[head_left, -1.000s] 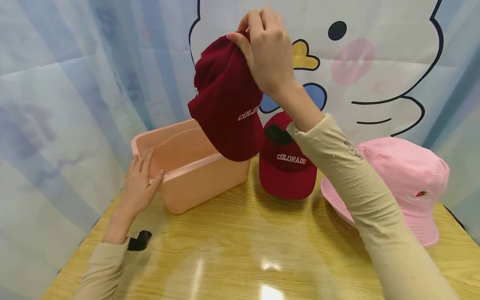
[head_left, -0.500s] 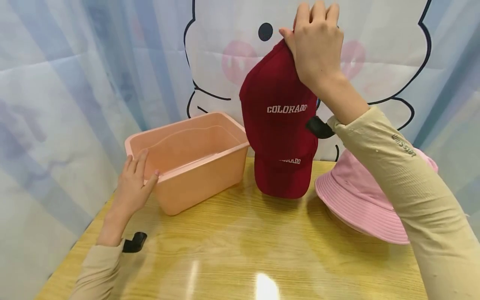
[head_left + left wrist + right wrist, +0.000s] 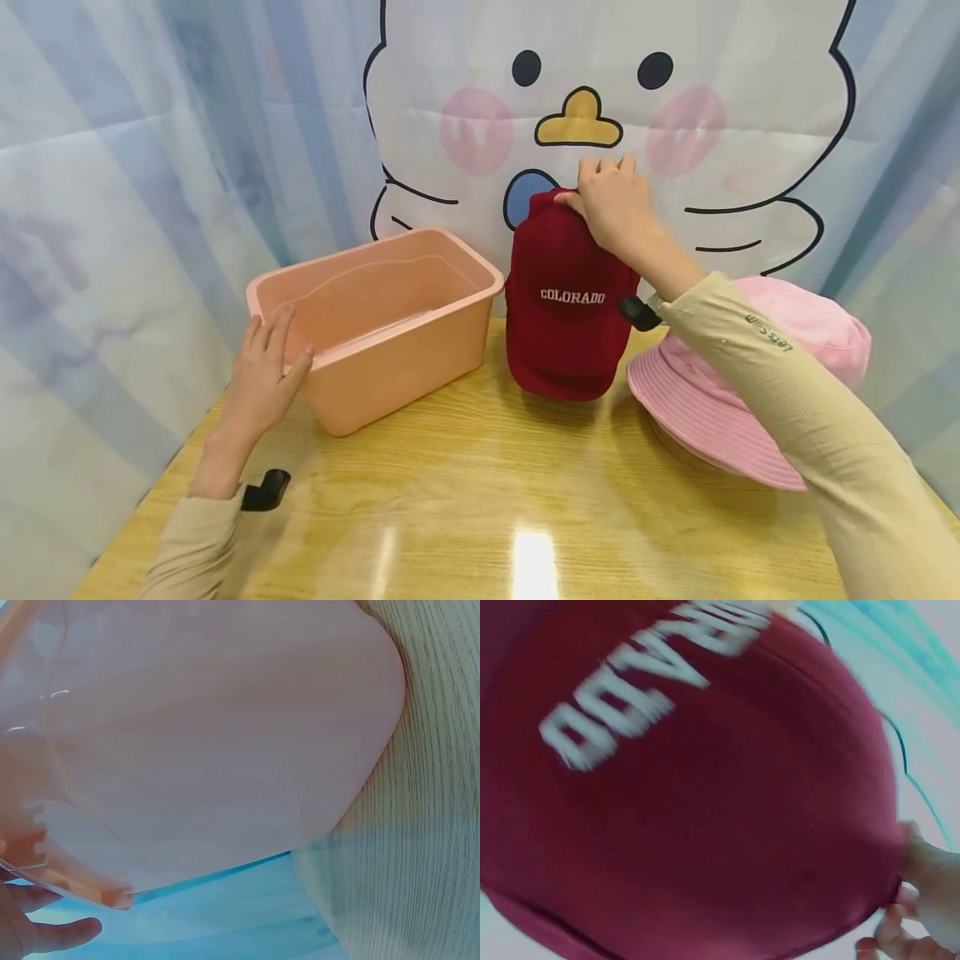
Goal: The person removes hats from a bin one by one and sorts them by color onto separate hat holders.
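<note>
My right hand pinches a dark red baseball cap by its top edge, thumb on the near side. White letters on the cap's front read COLORADO. It hangs brim down, covering the second red cap behind it, which is hidden in the head view. In the right wrist view the cap's crown fills most of the picture, with the fingers at its edge. My left hand rests at the near left corner of a peach plastic bin, its fingers fairly straight against the rim.
A pink bucket hat sits on a stand at the right of the wooden table, partly behind my right sleeve. Behind everything hangs a curtain with a cartoon face. Inside the bin only bare walls show.
My right hand has carried the red cap rightward from over the bin, then down in front of the second red cap. The left hand has stayed at the bin's rim.
</note>
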The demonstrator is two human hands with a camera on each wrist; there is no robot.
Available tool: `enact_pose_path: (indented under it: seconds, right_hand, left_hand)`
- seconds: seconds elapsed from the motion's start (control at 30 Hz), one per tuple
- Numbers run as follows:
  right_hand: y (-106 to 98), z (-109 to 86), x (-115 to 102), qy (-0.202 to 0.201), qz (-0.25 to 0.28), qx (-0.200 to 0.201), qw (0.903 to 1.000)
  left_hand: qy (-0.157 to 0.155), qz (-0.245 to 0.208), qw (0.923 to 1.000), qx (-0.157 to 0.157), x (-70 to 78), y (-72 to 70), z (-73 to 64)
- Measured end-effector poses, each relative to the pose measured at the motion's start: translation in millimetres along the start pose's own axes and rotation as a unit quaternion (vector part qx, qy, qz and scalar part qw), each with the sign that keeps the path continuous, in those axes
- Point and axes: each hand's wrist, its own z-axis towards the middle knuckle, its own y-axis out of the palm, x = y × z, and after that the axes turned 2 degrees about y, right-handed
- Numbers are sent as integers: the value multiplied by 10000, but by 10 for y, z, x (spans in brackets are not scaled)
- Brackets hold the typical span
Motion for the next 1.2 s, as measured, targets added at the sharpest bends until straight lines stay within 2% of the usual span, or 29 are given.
enact_pose_path:
  seconds: [0.13, 0.4, 0.57, 0.63, 0.83, 0.93, 1.07, 1.2]
  right_hand:
    - [3, -132, 28, -235, 88, -535, 9983]
    - [-108, -293, 109, -645, 462, -734, 9941]
    - [-164, -232, 136, -700, 13, -853, 9939]
    - [-192, -168, 153, -733, -190, -793, 9940]
    - [-228, 132, 207, -624, -194, -94, 9978]
    - [-162, 211, 231, -706, -143, -2, 9974]
    - [-22, 145, 261, -1019, -142, -360, 9940]
    - [58, -22, 261, -1142, 37, -942, 9890]
  left_hand:
    - [28, -16, 10000, 24, -11, -19, -2]
    - [-1, 17, 10000, -54, -20, -34, -25]
    - [41, 90, 9999, 39, -28, -28, -13]
    - [65, 105, 9999, 51, -30, -23, -13]
    - [71, 107, 9999, 48, -25, -12, -19]
    - [50, 118, 9999, 34, -15, -9, -18]
    - [54, 146, 9999, 0, 0, -3, -17]
    - [150, 150, 9998, 64, 2, -7, -9]
